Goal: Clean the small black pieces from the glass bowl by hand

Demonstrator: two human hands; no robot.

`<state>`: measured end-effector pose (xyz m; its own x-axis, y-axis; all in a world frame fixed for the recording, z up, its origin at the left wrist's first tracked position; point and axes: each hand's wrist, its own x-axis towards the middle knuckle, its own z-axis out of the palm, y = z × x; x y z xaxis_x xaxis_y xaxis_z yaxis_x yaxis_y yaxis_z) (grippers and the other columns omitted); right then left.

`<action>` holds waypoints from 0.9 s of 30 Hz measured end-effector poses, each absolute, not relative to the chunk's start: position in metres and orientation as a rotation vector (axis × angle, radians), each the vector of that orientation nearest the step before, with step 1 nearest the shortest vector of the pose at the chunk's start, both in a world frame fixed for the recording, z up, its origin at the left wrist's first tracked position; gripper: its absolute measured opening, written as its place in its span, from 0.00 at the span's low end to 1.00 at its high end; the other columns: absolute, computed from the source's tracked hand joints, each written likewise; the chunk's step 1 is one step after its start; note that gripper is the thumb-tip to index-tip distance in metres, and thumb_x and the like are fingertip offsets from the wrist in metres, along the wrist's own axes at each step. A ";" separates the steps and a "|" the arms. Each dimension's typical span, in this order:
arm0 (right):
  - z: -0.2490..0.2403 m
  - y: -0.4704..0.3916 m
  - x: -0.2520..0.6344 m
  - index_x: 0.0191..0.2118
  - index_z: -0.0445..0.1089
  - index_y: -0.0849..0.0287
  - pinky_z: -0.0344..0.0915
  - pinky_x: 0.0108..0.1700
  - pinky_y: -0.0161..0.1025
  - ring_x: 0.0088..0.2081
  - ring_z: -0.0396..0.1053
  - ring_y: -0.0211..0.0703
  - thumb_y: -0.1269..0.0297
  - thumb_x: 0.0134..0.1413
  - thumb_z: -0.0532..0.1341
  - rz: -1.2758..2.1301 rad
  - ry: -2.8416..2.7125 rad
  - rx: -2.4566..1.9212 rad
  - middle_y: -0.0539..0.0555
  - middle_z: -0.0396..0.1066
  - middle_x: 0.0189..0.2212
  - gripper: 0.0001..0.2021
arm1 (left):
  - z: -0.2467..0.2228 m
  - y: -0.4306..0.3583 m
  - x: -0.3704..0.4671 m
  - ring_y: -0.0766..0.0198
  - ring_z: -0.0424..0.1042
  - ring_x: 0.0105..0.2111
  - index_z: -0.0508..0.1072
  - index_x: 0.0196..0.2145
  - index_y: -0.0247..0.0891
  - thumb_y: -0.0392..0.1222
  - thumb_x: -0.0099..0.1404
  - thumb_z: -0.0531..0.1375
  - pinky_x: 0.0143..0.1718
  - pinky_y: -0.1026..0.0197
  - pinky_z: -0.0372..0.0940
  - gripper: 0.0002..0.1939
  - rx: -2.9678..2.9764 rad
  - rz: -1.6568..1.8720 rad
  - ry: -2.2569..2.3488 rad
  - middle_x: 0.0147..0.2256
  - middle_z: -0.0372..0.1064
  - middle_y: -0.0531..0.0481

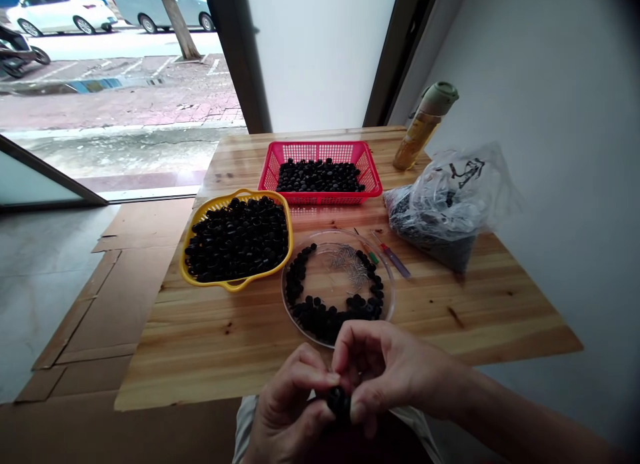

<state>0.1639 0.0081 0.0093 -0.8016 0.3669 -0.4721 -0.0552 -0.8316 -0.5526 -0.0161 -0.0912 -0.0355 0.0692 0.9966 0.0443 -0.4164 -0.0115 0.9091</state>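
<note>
Close to my lap, just off the table's near edge, a small round black part (339, 401) is pinched between both hands. My left hand (295, 401) grips it from the left with thumb and forefinger. From the right, the thumb and fingers of my right hand (385, 367) close on the same part; its finer details are too dark to make out. Just beyond the hands lies a clear round tray (330, 244) with many small black parts (320, 317) along its rim and a heap of thin silvery pins or screws (350, 267).
A yellow basket (187, 267) full of black parts stands left, a red basket (373, 174) with more behind. Two screwdrivers (395, 259) lie right of the tray. Farther right are a plastic bag (440, 204) of dark parts and a bottle (425, 127) by the wall.
</note>
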 end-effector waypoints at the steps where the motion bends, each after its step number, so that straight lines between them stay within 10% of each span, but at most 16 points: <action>1: 0.010 0.009 0.164 0.35 0.75 0.63 0.76 0.26 0.29 0.24 0.76 0.35 0.74 0.26 0.83 2.693 -0.784 -0.869 0.48 0.79 0.26 0.26 | -0.035 -0.092 -0.017 0.61 0.68 0.39 0.84 0.46 0.52 0.48 0.70 0.67 0.44 0.58 0.68 0.08 0.938 1.346 0.838 0.38 0.65 0.51; 27: -0.016 -0.008 0.153 0.37 0.75 0.66 0.65 0.24 0.29 0.18 0.70 0.32 0.50 0.48 0.77 2.525 -1.027 -0.726 0.49 0.76 0.21 0.23 | -0.057 -0.088 -0.015 0.59 0.65 0.43 0.82 0.47 0.53 0.47 0.73 0.64 0.49 0.55 0.65 0.08 0.918 1.415 0.777 0.40 0.62 0.50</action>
